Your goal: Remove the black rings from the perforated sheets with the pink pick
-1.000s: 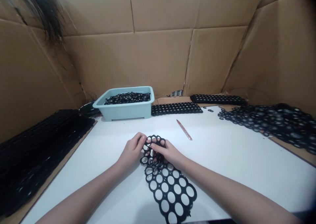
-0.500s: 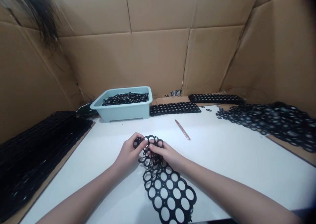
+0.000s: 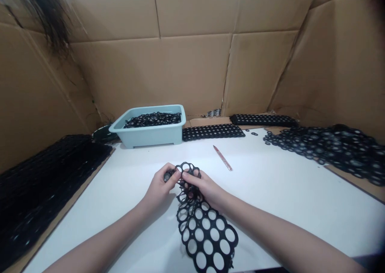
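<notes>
A black rubbery sheet full of round holes (image 3: 207,233) hangs from my hands toward the table's front edge, bunched and twisted at its upper end. My left hand (image 3: 164,183) is closed, thumb and fingers pinching the sheet's upper left edge; a dark ringed bit sticks out by its fingers. Close beside it, my right hand (image 3: 204,185) grips the same bunched end, thumb on top. The two thumbs nearly meet. Parts of the sheet behind the fingers are hidden. Beyond the hands lies a reddish pencil (image 3: 223,158) on the white table (image 3: 141,237).
A pale blue basin (image 3: 150,136) of black rings stands at the back. Right of it lie two perforated black strips (image 3: 213,132) (image 3: 263,120). A heap of black rings (image 3: 337,148) covers the right side; dark sheets (image 3: 45,189) are stacked left. Cardboard walls (image 3: 192,72) surround the table.
The bunched top of the sheet has shifted slightly, and its twisted part has moved a little to the right. Both hands keep their grip nearly in place.
</notes>
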Available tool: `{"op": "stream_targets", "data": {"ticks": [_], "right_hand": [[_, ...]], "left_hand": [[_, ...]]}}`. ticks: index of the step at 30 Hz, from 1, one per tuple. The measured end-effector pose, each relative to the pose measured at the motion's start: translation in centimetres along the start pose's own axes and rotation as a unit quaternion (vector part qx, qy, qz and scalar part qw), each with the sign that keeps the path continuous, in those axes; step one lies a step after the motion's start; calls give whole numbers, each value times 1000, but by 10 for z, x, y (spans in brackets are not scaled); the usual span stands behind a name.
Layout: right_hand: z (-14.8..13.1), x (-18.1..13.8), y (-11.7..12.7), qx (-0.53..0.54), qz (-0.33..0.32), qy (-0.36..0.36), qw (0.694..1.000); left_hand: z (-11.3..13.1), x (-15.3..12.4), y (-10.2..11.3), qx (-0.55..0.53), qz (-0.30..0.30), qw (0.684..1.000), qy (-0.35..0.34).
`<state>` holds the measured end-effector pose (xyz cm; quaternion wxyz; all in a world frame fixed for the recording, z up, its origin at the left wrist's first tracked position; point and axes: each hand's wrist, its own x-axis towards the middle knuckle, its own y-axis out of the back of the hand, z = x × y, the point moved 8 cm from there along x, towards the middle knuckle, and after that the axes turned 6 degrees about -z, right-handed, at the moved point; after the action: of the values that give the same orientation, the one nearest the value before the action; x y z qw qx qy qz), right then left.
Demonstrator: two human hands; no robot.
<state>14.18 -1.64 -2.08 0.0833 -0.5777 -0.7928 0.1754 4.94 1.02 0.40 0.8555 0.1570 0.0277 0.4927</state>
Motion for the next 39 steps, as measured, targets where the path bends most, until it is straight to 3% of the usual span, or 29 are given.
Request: {"op": "stream_targets", "data": {"ticks": [6, 22, 30, 39], "right_hand": [[-11, -1, -10, -93, -48, 49, 993], [-10, -2, -10, -112, -47, 45, 992], [-8, -1, -5, -143, -35, 32, 989], [6, 1, -1, -66, -22, -15, 997]], "left_hand": [[15, -6, 2, 84, 36, 995, -31], [18, -12, 3, 131, 58, 989, -31], [12, -9, -3, 138, 11, 990, -14], [14, -8, -5, 127, -22, 991, -25]]}}
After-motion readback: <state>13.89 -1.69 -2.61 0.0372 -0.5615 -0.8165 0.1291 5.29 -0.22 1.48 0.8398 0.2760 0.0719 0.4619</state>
